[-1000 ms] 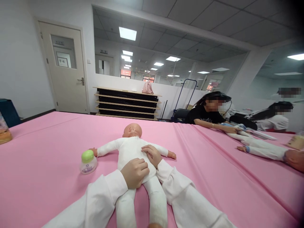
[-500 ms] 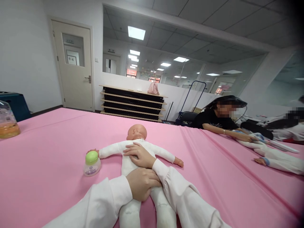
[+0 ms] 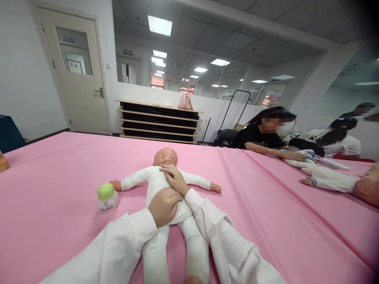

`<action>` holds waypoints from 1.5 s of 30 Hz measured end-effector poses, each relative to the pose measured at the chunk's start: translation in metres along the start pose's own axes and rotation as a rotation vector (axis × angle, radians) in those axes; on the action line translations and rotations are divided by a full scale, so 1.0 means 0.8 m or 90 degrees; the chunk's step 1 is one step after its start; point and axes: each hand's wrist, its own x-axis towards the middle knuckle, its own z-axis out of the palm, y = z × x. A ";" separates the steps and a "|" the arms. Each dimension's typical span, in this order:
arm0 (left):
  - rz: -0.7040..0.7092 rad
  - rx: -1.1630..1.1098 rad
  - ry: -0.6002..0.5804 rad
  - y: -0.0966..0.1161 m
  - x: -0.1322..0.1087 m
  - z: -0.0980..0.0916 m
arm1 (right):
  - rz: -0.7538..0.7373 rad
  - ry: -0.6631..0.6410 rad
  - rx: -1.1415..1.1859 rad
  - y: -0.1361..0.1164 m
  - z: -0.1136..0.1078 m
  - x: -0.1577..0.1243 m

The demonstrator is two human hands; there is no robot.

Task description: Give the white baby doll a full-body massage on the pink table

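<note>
A baby doll [image 3: 154,177] with a white cloth body lies lengthwise before me, its head away from me, turned to the left, arms spread. My right hand [image 3: 175,179] rests on its upper trunk just below the neck, fingers stretched out. Lower down, my left hand [image 3: 164,206] lies across the middle of the trunk, palm down with the fingers slightly bent, close below the right one. Neither hand grips anything. By the doll's left-side hand in view stands a clear jar with a green lid [image 3: 106,197].
A pink cover [image 3: 257,232] spreads over the table. To the right, a person in black [image 3: 257,134] handles cloth by a second doll [image 3: 334,177]; others sit beyond. A bottle with orange liquid [image 3: 3,161] is cut off at the left edge. Stacked boards [image 3: 156,122] stand behind.
Both hands have slid up the doll's trunk toward its head, the left one farther, from the hips to mid-trunk. My view has shifted a little to the right and down.
</note>
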 end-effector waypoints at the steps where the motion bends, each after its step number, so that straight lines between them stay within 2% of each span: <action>1: 0.010 0.006 0.000 0.000 0.001 -0.001 | -0.005 0.003 0.002 0.000 0.001 0.000; 8: 0.043 0.038 0.000 -0.001 0.001 -0.004 | -0.018 0.015 -0.007 0.001 0.004 0.001; 18: 0.043 0.050 -0.038 -0.003 0.000 -0.007 | -0.003 0.003 -0.005 0.003 0.006 0.006; 31: 0.052 0.050 -0.039 -0.004 0.002 -0.009 | 0.008 0.000 -0.007 0.000 0.003 0.009; 45: 0.041 0.062 -0.057 -0.011 0.005 -0.007 | -0.037 0.025 0.008 0.009 0.005 0.014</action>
